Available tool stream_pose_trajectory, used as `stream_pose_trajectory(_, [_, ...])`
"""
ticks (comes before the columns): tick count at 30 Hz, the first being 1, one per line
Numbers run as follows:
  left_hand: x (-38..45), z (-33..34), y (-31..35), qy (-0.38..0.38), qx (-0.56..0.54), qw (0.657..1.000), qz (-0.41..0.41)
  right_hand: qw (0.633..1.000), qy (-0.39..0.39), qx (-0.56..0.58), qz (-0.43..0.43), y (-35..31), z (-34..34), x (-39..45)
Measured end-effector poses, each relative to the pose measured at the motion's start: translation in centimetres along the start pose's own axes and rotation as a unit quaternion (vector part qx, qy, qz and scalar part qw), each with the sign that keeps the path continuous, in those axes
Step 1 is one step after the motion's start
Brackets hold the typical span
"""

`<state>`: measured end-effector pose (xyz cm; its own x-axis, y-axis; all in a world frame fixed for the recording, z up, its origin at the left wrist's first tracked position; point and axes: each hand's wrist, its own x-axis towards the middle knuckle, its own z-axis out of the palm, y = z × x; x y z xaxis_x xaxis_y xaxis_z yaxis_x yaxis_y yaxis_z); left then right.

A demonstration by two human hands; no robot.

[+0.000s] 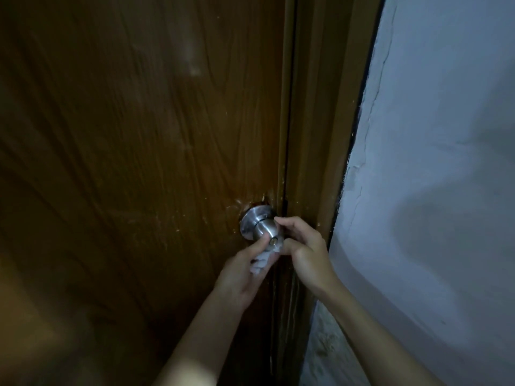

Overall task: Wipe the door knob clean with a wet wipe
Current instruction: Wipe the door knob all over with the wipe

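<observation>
A round silver door knob [260, 225] with its metal base plate sits near the right edge of a brown wooden door [133, 151]. My left hand [242, 274] holds a crumpled white wet wipe [262, 260] just under the knob, its forefinger touching the knob's front. My right hand [303, 246] is at the knob's right side, with the thumb on top of the knob and the fingers curled beneath. Part of the wipe is hidden between the two hands.
The brown door frame [315, 135] runs down just right of the knob. A pale painted wall [434, 162] with cracks along its edge fills the right side. The scene is dim.
</observation>
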<state>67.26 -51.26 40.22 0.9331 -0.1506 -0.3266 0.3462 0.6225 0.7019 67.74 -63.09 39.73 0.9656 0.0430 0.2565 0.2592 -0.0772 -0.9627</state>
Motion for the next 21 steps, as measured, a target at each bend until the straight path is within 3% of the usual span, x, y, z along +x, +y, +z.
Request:
stream_pose_trajectory(2, [-0.3, 0.1, 0.2, 0.114, 0.124, 0.984, 0.062, 1.000, -0.003, -0.006, -0.001, 0.2, 0.0, 0.1])
stream_pose_trajectory(3, [-0.4, 0.1, 0.1, 0.168, 0.209, 0.955, 0.129, 1.000, -0.002, -0.008, -0.006, 0.3, 0.0, 0.1])
stream_pose_trajectory(5, [-1.1, 0.3, -0.2, 0.207, 0.359, 0.859, 0.300, 1.000, -0.003, 0.002, -0.014, 0.4, 0.1, 0.1])
stream_pose_trajectory(9, [-1.0, -0.6, -1.5, 0.157, 0.527, 0.679, 0.486, 0.999, -0.004, 0.036, -0.022, 0.8, 0.0, 0.3])
stream_pose_trajectory(11, [-0.3, -1.4, -1.9, 0.092, 0.612, 0.585, 0.525, 0.999, -0.006, 0.044, -0.030, 1.0, -0.2, 0.4])
stream_pose_trajectory(13, [0.1, -1.7, -1.4, 0.027, 0.661, 0.522, 0.539, 0.997, -0.014, 0.059, -0.044, 1.1, -0.3, 0.5])
stream_pose_trajectory(17, [0.5, -1.3, -0.4, -0.037, 0.712, 0.305, 0.632, 0.997, -0.006, 0.072, -0.039, 1.2, -0.4, 0.6])
stream_pose_trajectory(19, [1.3, -2.1, 0.2, -0.051, 0.700, 0.284, 0.653, 0.998, 0.007, 0.066, -0.024, 1.4, -0.4, 0.7])
stream_pose_trajectory(21, [2.0, -3.0, 0.5, -0.045, 0.686, 0.294, 0.665, 0.999, 0.015, 0.044, -0.014, 1.5, -0.4, 0.9])
